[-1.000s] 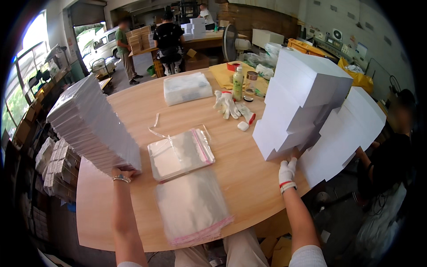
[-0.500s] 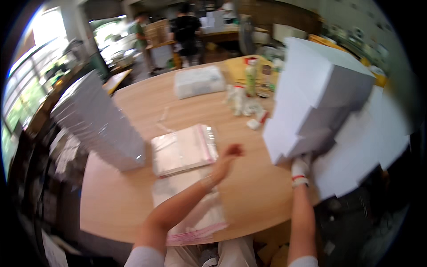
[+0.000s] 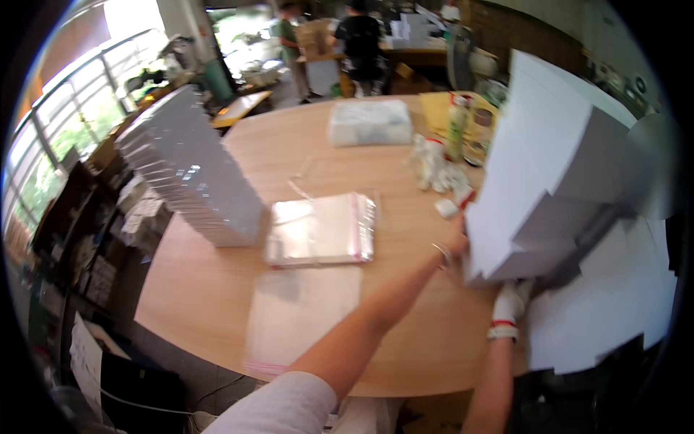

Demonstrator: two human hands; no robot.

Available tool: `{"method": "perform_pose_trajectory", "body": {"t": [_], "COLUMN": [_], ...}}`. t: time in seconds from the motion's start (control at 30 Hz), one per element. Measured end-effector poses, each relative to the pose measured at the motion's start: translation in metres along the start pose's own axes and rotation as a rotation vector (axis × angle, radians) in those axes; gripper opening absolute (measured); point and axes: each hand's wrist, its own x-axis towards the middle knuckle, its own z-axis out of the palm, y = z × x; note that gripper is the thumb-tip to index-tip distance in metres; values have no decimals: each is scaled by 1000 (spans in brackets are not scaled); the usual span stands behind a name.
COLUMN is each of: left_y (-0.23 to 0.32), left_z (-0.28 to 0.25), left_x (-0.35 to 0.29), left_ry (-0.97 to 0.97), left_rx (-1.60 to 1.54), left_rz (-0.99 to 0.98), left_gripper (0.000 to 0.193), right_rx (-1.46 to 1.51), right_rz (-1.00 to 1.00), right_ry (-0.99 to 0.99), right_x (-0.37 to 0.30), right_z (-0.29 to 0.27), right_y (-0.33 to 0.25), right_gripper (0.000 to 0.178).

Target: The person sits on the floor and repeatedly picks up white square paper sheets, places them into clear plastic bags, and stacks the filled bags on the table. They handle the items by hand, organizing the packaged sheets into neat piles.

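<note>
White stack (image 3: 543, 181) — beside left hand (image 3: 457, 243).

Left hand (image 3: 457, 242): bare, with a bracelet, blurred, at the left side of a tall white paper stack (image 3: 542, 210).
Right hand (image 3: 510, 300): in a white glove, at that stack's foot, fingertips hidden.
Right of the right hand: a second white paper stack (image 3: 614, 289).
Left of the left hand: clear bags (image 3: 322, 230) with pink edging; farther left, a shiny-sided stack (image 3: 206, 177).
Beyond the left hand: loose white gloves (image 3: 435, 170), a greenish bottle (image 3: 456, 132).
</note>
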Motion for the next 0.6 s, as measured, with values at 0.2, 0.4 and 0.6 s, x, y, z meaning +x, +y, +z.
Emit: {"method": "perform_pose_trajectory", "body": {"t": [0.2, 0.4, 0.6], "left_y": [34, 27, 38], "left_z": [10, -4, 3], "left_x": [-29, -67, -125], "left_ry": [42, 93, 134], "left_rx": [241, 225, 271], "left_rz": [-129, -167, -202], "left_gripper": [66, 67, 67], "right_rx": [-107, 23, -86], "right_rz": [38, 60, 45], "right_ry": [37, -21, -64], "right_x": [0, -39, -83], "right_z": [-12, -27, -57], "right_y": [-34, -54, -58], "right_gripper": [33, 32, 33]}}
